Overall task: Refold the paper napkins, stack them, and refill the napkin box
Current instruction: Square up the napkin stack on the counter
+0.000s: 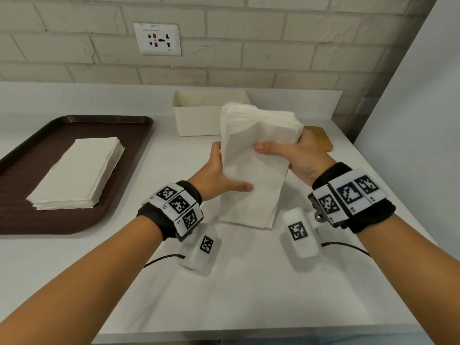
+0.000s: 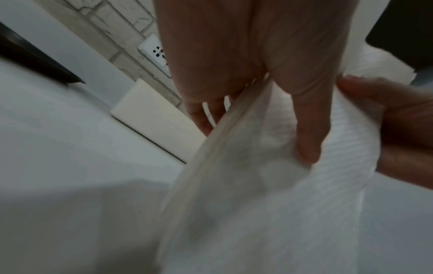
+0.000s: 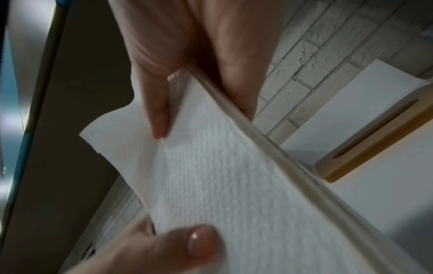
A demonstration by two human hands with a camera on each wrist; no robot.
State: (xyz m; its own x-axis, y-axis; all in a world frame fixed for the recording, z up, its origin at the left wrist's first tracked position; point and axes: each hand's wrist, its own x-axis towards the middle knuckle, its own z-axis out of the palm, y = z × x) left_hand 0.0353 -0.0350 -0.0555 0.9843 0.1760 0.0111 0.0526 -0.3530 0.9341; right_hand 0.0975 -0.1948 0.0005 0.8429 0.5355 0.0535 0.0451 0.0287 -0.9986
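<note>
A thick stack of folded white napkins (image 1: pixel 256 155) stands on end on the white counter, tilted toward the wall. My left hand (image 1: pixel 219 175) grips its left edge, thumb across the front face. My right hand (image 1: pixel 293 155) grips its right edge higher up, thumb also on the front. The wrist views show the napkin stack (image 2: pixel 257 185) (image 3: pixel 222 176) pinched between thumb and fingers. Behind the stack sits the cream napkin box (image 1: pixel 196 115), open at the top. A second napkin stack (image 1: pixel 79 170) lies flat on a brown tray (image 1: pixel 29 215) at the left.
A wooden lid with a slot (image 1: pixel 321 139) (image 3: pixel 374 140) lies right of the box. A brick wall with a socket plate (image 1: pixel 157 39) runs behind the counter. The counter's right edge (image 1: pixel 373 175) and front edge (image 1: pixel 249 332) are close.
</note>
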